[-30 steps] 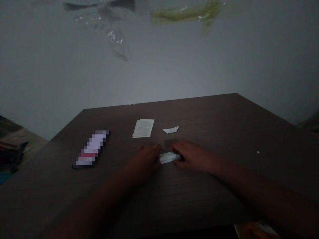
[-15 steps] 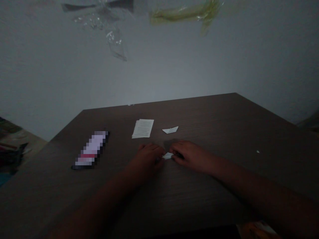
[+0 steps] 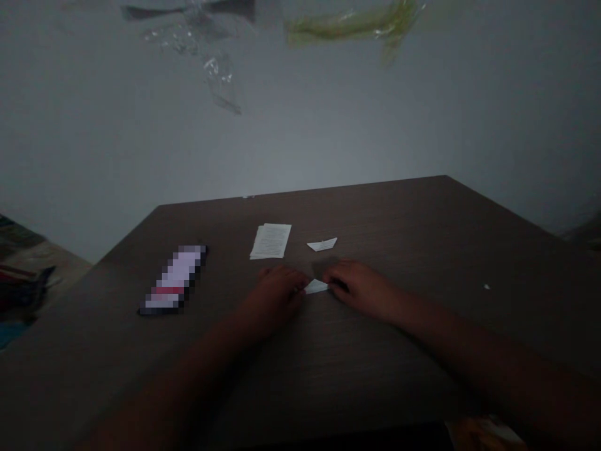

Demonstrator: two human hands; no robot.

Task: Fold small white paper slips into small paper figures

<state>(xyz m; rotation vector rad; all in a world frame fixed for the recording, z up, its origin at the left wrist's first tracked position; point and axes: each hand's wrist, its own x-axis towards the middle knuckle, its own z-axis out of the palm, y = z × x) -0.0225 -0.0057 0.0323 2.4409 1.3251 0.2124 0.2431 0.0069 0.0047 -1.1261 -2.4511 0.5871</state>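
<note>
Between my two hands is a small folded piece of white paper (image 3: 316, 287), roughly triangular with its peak pointing away from me. My left hand (image 3: 280, 294) pinches its left end with curled fingers. At the right end, the thumb and fingers of my right hand (image 3: 352, 285) close on the paper. Just beyond them lies a small folded paper boat (image 3: 322, 244) with printed lines on it. A short stack of printed paper sheets (image 3: 271, 241) rests to the left of the boat.
A phone (image 3: 173, 280) with a blurred screen lies at the left of the brown table (image 3: 385, 213). One tiny white scrap (image 3: 486, 286) sits at the right. Behind the table rises a wall (image 3: 328, 138) with clear and yellow tape (image 3: 347, 28) on it.
Both hands have moved slightly away from me with the folded paper. More of the paper now shows between the fingers, as a wider triangle. The boat, stack and phone have stayed put.
</note>
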